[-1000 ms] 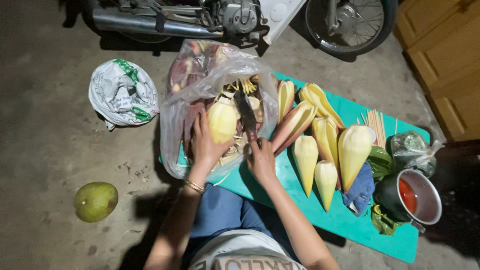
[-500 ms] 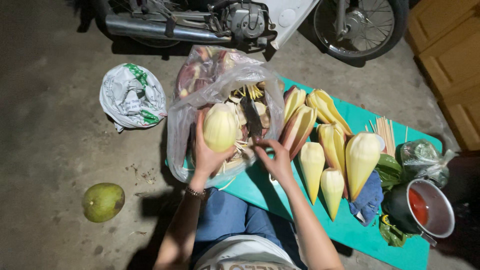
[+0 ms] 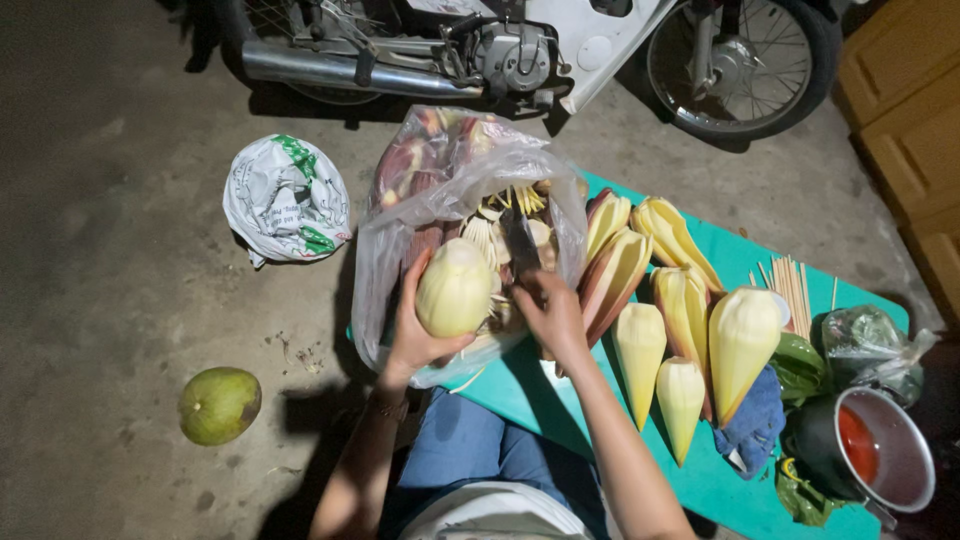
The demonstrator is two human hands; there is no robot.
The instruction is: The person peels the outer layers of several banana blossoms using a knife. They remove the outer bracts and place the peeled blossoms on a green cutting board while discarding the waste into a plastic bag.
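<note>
My left hand (image 3: pixel 412 335) grips a pale yellow peeled banana blossom (image 3: pixel 455 290) over the mouth of a clear plastic bag (image 3: pixel 400 250). My right hand (image 3: pixel 548 315) holds a knife (image 3: pixel 520 245), blade pointing away, right beside the blossom. The bag holds reddish outer bracts and pale florets. To the right, several peeled cone-shaped blossoms (image 3: pixel 740 345) and split bracts (image 3: pixel 615 270) lie on a teal mat (image 3: pixel 530 395).
A motorbike (image 3: pixel 520 50) stands at the top. A knotted white bag (image 3: pixel 285 200) and a round green fruit (image 3: pixel 220 403) lie on the concrete at left. At right are a metal pot (image 3: pixel 880 450) with red liquid, a blue cloth (image 3: pixel 750 425), thin sticks (image 3: pixel 795 285) and wooden cabinets (image 3: pixel 905 120).
The view has shifted slightly, so everything sits a little lower in the frame. Both hands stay at the bag with the blossom and the knife.
</note>
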